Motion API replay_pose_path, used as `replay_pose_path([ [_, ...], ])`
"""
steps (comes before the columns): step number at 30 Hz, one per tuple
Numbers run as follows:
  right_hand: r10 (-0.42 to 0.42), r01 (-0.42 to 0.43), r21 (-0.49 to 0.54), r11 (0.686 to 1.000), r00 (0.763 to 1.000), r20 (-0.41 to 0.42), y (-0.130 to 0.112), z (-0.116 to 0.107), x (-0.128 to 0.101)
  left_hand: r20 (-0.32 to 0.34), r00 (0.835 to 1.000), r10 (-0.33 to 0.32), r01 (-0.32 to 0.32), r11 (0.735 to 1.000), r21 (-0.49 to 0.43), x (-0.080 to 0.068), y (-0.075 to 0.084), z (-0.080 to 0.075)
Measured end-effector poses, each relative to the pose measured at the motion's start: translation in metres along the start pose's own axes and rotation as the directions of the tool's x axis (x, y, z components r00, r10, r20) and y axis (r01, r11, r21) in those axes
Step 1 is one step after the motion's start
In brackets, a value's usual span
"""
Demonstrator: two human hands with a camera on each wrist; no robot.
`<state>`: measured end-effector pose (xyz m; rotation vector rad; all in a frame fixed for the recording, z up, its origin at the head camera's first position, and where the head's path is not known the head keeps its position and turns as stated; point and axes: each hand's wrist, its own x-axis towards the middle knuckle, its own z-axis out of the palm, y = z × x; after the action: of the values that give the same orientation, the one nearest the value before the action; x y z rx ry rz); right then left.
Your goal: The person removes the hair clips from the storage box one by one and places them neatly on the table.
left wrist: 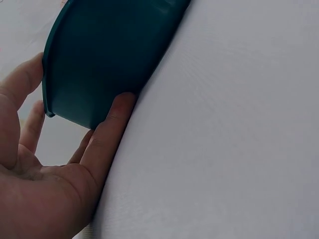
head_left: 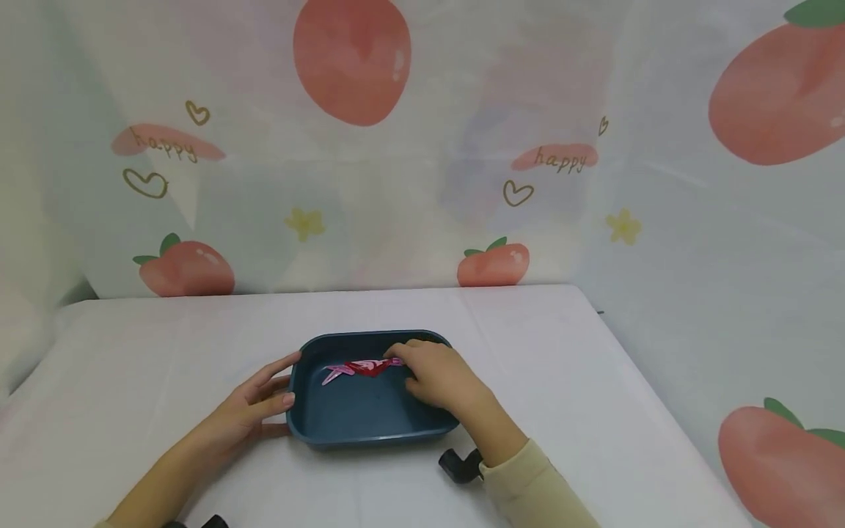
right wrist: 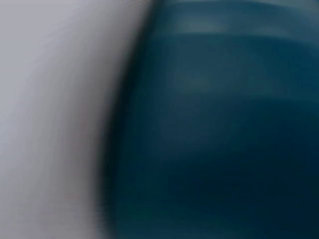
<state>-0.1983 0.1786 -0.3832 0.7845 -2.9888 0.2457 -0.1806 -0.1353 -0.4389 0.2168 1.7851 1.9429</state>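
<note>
A dark blue rectangular tray (head_left: 356,433) sits on the white table (head_left: 594,411). Inside it lies a red and pink flat piece (head_left: 353,369). My left hand (head_left: 260,403) rests with straight fingers against the tray's left wall; the left wrist view shows the fingers (left wrist: 107,134) touching the tray's outer wall (left wrist: 109,55). My right hand (head_left: 436,374) reaches into the tray, fingertips on the right end of the red piece. Whether it pinches the piece is hidden. The right wrist view is a blur of the blue tray (right wrist: 224,129).
A curtain printed with peaches (head_left: 350,59) hangs behind and to the right of the table. A black wrist camera mount (head_left: 460,466) shows near the right sleeve. The table's right edge (head_left: 660,396) runs diagonally.
</note>
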Motion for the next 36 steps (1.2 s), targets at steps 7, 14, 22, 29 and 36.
replay_pose_path([
  [7,0.022,-0.021,-0.108,0.994,1.000,0.008,-0.0040,0.0079,0.0009,-0.021,1.000,0.010,-0.010,1.000,-0.006,-0.0083,0.0014,0.0046],
  [14,0.037,-0.038,-0.105,0.994,0.999,-0.012,-0.0018,0.0063,-0.0013,0.012,0.999,0.033,-0.033,0.999,0.001,-0.0040,0.0029,0.0051],
  [22,-0.001,-0.002,-0.084,0.996,1.000,-0.026,0.0007,0.0116,0.0013,-0.012,1.000,0.022,-0.022,1.000,-0.005,0.0001,-0.0006,0.0022],
  [29,-0.009,0.008,-0.088,0.996,1.000,-0.006,-0.0013,0.0111,0.0043,-0.006,1.000,0.026,-0.026,1.000,0.017,-0.0018,0.0036,0.0008],
  [36,-0.030,0.031,-0.094,0.995,0.999,0.013,-0.0017,0.0115,0.0035,-0.006,1.000,0.018,-0.017,0.999,0.034,-0.0044,0.0042,0.0021],
])
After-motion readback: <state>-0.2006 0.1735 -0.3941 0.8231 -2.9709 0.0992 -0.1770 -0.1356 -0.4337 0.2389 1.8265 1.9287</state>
